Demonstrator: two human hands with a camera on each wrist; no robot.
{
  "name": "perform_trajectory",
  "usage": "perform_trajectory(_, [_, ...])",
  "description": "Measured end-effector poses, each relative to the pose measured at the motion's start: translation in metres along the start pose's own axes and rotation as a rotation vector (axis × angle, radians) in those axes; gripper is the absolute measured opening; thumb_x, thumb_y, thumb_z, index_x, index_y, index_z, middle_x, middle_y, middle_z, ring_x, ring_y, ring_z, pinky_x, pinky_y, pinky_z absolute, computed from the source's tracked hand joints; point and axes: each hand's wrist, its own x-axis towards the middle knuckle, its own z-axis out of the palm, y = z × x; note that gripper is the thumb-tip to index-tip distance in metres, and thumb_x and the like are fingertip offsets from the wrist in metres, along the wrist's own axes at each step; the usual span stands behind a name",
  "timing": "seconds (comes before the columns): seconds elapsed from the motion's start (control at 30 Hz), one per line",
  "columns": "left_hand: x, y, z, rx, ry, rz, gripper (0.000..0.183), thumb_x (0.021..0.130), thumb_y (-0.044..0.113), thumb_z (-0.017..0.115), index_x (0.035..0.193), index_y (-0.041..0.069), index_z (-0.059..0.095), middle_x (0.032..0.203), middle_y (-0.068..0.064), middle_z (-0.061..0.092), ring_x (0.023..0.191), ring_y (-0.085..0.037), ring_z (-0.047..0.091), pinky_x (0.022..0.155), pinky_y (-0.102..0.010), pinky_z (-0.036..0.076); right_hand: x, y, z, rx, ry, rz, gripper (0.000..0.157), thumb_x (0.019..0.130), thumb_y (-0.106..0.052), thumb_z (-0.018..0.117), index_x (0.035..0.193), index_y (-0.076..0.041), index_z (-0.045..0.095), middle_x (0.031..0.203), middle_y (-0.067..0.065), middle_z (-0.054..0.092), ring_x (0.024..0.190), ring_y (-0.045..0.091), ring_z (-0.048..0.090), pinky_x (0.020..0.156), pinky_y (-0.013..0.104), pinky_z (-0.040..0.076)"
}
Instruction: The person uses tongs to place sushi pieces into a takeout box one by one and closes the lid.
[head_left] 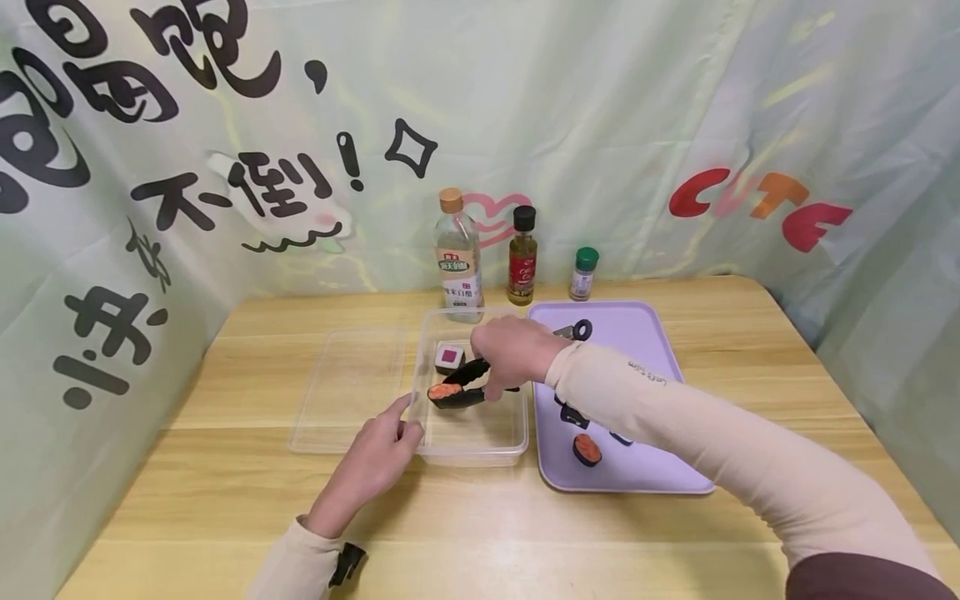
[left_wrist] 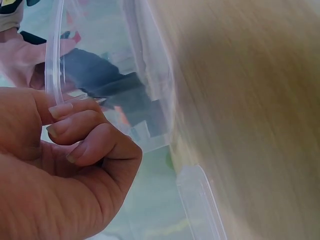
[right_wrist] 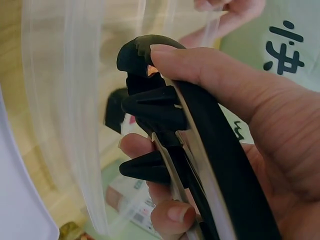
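The right hand (head_left: pixel 513 346) grips and partly hides black-and-silver tongs (head_left: pixel 465 399), an orange-topped, black-sided sushi piece (head_left: pixel 445 391) between their tips, inside the clear rectangular plastic box (head_left: pixel 472 452) whose rim the left hand (head_left: pixel 381 452) pinches.

Creased pale green fabric backdrop (head_left: pixel 600 125), enclosing a light wood-grain table (head_left: pixel 210 508) at the rear and both sides. Printed motifs — large dark Chinese characters (head_left: pixel 120 342) to the left, a pink heart (head_left: pixel 495 223) at centre, red-and-orange "CUTE" lettering (head_left: pixel 699 193) to the right. Soft glare brightens the table's near part.
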Motion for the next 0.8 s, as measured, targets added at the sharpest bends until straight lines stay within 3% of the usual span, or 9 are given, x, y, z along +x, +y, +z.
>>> perform_trajectory(0.53, [0.0002,-0.0009,-0.0001,-0.002,0.002,0.005,0.053,0.101,0.013,0.044,0.154,0.002,0.041,0.054,0.005,0.036,0.046,-0.010,0.028,0.044,-0.024,0.024,0.0088,-0.0014,0.0081,0.033,-0.007,-0.003,0.031,0.067,-0.023,0.093,0.085,-0.014,0.070,0.079,-0.003,0.066,0.071,0.018,0.058,0.056,0.033,0.045])
perform_trajectory(0.8, [0.0012,-0.0005,0.0000,-0.005,-0.004,0.001,0.055,0.101,0.013,0.044,0.154,0.002,0.040,0.055,0.005,0.037,0.047,-0.010,0.029,0.044,-0.024,0.025,0.0083,0.0000,0.0090,0.038,-0.008,-0.003,0.033,0.067,-0.024,0.093,0.089,-0.012,0.071,0.081,-0.003,0.066,0.072,0.019,0.058,0.057,0.032,0.045])
